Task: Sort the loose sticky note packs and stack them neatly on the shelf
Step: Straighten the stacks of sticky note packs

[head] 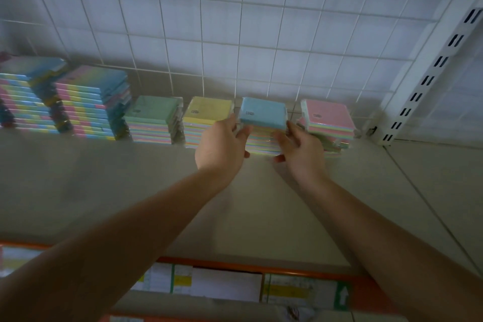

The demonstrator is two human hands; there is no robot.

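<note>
Both hands' fingers (pixel 236 123) pinch blue-topped pack (pixel 262 112) — atop stack (pixel 261 142).

Grey shelf (pixel 104 191) under sticky-note stacks (pixel 154 123).

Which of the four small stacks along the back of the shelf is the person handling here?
The blue-topped stack, third from the left, between the yellow-topped stack and pink-topped stack. The left hand and right hand flank it.

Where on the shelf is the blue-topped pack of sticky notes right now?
In the head view the blue-topped pack sits right of centre at the back of the shelf, atop a stack between the yellow-topped stack and pink-topped stack, with the left hand and right hand on it.
</note>
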